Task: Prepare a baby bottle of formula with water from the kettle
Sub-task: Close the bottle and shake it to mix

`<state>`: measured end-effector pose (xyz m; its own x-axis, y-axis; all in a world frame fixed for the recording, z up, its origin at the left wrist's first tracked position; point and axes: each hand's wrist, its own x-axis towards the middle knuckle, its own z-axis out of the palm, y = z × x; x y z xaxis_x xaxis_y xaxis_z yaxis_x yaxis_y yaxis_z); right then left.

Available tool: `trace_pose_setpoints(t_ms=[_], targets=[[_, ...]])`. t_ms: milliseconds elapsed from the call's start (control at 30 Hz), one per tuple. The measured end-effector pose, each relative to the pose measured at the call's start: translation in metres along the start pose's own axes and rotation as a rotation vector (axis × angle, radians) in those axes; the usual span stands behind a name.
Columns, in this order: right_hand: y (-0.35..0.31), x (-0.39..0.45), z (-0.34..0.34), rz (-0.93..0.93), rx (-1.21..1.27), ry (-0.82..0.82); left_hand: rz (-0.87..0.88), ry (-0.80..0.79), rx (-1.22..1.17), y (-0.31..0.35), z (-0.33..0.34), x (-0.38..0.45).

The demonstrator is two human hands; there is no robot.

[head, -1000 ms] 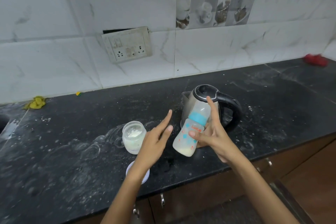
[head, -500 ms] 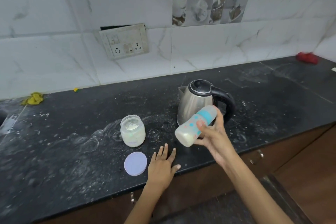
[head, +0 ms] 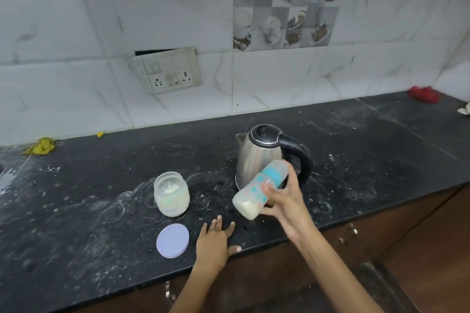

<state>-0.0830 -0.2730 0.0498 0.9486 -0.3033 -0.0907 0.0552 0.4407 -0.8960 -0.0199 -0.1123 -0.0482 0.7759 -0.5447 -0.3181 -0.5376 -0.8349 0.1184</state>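
Observation:
My right hand (head: 284, 201) grips a baby bottle (head: 256, 190) with a blue collar and a clear cap, tilted in the air with its base down to the left. Milky liquid fills its lower part. Right behind the bottle, a steel kettle (head: 256, 157) with a black lid and handle stands on the counter. My left hand (head: 215, 239) rests flat on the black counter near the front edge, fingers straight. An open jar of white formula powder (head: 171, 194) stands left of the bottle, and its lilac lid (head: 173, 240) lies flat beside my left hand.
The black stone counter (head: 101, 185) is dusted with white powder. A yellow cloth (head: 40, 146) lies at the back left and a red cloth (head: 423, 94) at the back right. A socket panel (head: 167, 71) hangs on the tiled wall. Wooden cabinet doors (head: 381, 231) sit below.
My left hand dropped from beside the bottle to lie flat on the counter. The bottle in my right hand tipped further over, cap pointing up to the right.

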Motion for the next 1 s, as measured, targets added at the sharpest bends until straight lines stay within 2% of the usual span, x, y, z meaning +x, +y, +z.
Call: trace_pose_setpoints(t_ms=[133,267,400,533,667,800,900,1000], targets=[[0.014,-0.008,0.003,0.081,-0.107,-0.12,-0.047,0.03,-0.027,0.001,0.006,0.001],[0.011,0.0,-0.014,0.028,-0.02,0.016,-0.032,0.015,-0.015,0.002,0.003,0.001],[0.013,-0.009,-0.008,0.118,-0.131,-0.114,-0.057,0.019,-0.046,0.004,0.002,0.0],[0.007,0.001,-0.014,0.073,-0.036,-0.013,-0.045,0.014,-0.047,0.004,0.002,0.004],[0.016,-0.007,-0.004,0.119,-0.145,-0.143,-0.068,0.0,-0.031,0.003,0.004,0.004],[0.011,-0.002,-0.004,0.077,-0.036,-0.039,-0.069,0.013,-0.093,0.004,0.003,0.002],[0.017,-0.008,0.004,0.127,-0.161,-0.177,-0.084,0.002,-0.118,0.003,0.006,0.001],[0.01,0.003,-0.001,0.07,-0.078,-0.04,-0.067,0.03,-0.1,0.004,0.003,0.002]])
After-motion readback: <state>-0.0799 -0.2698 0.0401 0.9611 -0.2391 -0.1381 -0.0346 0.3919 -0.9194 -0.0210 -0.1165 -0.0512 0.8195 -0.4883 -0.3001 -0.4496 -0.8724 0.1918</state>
